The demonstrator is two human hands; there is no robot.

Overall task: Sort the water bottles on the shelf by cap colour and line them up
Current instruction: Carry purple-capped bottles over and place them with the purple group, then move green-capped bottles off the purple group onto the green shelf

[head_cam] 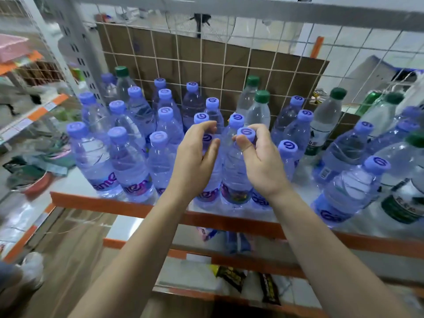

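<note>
left hand (pixel 197 157) grips a purple-cap bottle (pixel 211 191) by the neck | right hand (pixel 261 161) pinches the next bottle (pixel 234 171) by its cap | both stand at the shelf (pixel 229 220) front | hold firm, set them in a straight row (away from green-cap bottles (pixel 259 111))

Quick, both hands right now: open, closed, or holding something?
Left hand: grips the neck of a purple-capped bottle.
Right hand: pinches the cap of the neighbouring purple-capped bottle.

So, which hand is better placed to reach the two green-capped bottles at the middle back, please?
Probably the right hand: the green-capped bottles stand just beyond it, whereas the left hand would have to cross over.
</note>
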